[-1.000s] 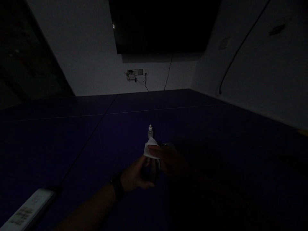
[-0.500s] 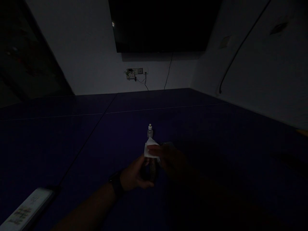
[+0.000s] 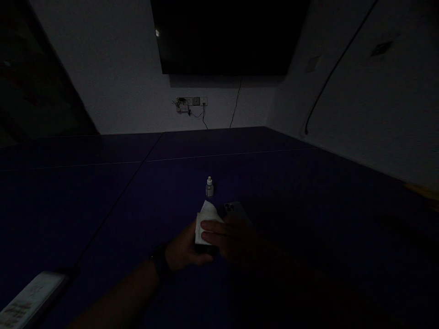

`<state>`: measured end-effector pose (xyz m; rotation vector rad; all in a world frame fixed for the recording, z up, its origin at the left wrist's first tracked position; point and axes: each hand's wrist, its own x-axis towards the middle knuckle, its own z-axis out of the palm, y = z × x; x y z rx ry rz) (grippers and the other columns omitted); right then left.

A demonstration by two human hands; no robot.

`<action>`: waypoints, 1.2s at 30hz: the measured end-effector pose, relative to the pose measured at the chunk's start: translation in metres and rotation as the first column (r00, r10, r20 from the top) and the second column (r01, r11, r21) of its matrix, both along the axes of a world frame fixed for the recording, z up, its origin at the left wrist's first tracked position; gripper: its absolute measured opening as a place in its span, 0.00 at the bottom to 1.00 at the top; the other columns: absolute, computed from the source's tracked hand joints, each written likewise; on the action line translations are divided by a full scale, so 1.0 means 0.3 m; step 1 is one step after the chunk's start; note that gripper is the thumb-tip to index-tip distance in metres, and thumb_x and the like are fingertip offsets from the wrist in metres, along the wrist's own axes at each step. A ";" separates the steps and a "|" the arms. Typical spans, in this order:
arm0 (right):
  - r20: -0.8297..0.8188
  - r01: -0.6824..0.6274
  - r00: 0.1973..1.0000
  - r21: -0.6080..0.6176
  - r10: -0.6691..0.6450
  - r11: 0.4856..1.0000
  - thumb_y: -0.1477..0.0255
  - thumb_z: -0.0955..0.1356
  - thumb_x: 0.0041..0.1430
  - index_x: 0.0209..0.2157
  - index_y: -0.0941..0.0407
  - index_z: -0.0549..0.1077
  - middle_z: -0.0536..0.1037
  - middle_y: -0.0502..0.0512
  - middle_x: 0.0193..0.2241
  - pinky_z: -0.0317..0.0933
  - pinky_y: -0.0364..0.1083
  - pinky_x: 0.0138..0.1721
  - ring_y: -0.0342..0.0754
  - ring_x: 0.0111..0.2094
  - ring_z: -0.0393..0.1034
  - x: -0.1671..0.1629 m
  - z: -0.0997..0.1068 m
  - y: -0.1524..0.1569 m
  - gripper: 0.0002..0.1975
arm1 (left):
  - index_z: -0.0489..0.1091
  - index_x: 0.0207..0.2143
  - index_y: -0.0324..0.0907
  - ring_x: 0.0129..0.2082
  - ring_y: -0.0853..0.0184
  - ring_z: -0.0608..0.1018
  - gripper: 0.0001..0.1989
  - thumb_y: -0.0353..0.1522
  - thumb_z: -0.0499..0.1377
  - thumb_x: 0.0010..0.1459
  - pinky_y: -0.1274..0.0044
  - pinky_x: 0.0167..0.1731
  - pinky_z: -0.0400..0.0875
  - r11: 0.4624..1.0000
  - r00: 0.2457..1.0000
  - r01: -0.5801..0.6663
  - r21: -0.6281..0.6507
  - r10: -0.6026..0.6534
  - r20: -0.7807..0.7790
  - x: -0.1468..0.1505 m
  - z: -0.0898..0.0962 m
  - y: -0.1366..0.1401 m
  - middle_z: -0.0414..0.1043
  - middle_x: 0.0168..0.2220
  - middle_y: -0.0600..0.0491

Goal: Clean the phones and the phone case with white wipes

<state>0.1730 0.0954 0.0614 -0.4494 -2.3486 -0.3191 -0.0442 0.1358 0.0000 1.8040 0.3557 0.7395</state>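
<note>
My left hand (image 3: pixel 181 250), with a black watch on the wrist, grips a dark flat object (image 3: pixel 206 249) between thumb and fingers. Most of that object is hidden, and I cannot make out its kind. A folded white wipe (image 3: pixel 206 214) lies over its upper face. My right hand (image 3: pixel 228 235) presses the wipe down with its fingers. Just beyond the hands a small dropper bottle (image 3: pixel 209 188) with a white cap stands upright. Partly behind my right hand, a phone (image 3: pixel 236 209) lies with its camera lenses up.
Everything rests on a dark blue table (image 3: pixel 164 192) in dim light. At the lower left is a white box (image 3: pixel 32 297) with printing. A large screen (image 3: pixel 222 36) hangs on the far wall, above sockets (image 3: pixel 192 101) and cables.
My right hand and the wipe have moved toward me and slightly left, over the held object. More of the phone on the table now shows. The whole view has shifted a little.
</note>
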 end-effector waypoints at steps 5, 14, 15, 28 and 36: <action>-0.180 0.062 0.979 -0.184 -0.096 0.981 0.81 0.57 0.66 0.67 0.55 0.58 0.75 0.60 0.58 0.68 0.50 0.55 0.49 0.57 0.71 -0.017 0.003 0.018 0.29 | 0.53 0.68 0.42 0.65 0.44 0.63 0.49 0.52 0.68 0.53 0.54 0.66 0.54 0.992 0.997 -0.082 0.092 0.081 0.020 0.008 0.035 -0.019 0.60 0.65 0.39; -0.310 0.076 0.921 -0.445 -0.234 0.892 0.79 0.59 0.65 0.63 0.50 0.67 0.76 0.56 0.58 0.65 0.55 0.59 0.50 0.59 0.71 -0.027 0.003 0.025 0.26 | 0.50 0.68 0.46 0.55 0.53 0.71 0.44 0.53 0.63 0.59 0.61 0.55 0.67 0.998 0.997 -0.058 -0.017 0.059 0.058 0.001 0.009 -0.039 0.66 0.57 0.43; -0.308 0.059 0.927 -0.441 -0.213 0.896 0.79 0.59 0.66 0.62 0.50 0.67 0.75 0.56 0.59 0.65 0.55 0.60 0.50 0.59 0.70 -0.026 0.007 0.024 0.26 | 0.46 0.70 0.47 0.53 0.54 0.72 0.44 0.53 0.61 0.61 0.61 0.54 0.68 0.998 0.997 -0.051 -0.022 0.052 0.053 -0.002 0.005 -0.040 0.65 0.56 0.43; -0.213 0.122 0.952 -0.397 -0.221 0.909 0.81 0.61 0.63 0.61 0.51 0.67 0.77 0.58 0.56 0.68 0.52 0.56 0.50 0.56 0.73 -0.044 -0.055 0.036 0.27 | 0.29 0.73 0.50 0.66 0.44 0.61 0.61 0.54 0.68 0.53 0.54 0.62 0.59 0.995 0.994 0.029 -0.091 -0.020 0.104 0.006 -0.010 -0.018 0.50 0.70 0.38; -0.218 0.138 0.941 -0.450 -0.258 0.882 0.84 0.61 0.59 0.64 0.49 0.63 0.75 0.57 0.58 0.65 0.56 0.60 0.51 0.58 0.70 -0.051 -0.098 0.044 0.33 | 0.33 0.72 0.57 0.65 0.45 0.65 0.54 0.48 0.68 0.57 0.50 0.61 0.62 0.977 0.989 0.110 -0.181 -0.090 0.114 -0.001 -0.003 -0.015 0.54 0.68 0.40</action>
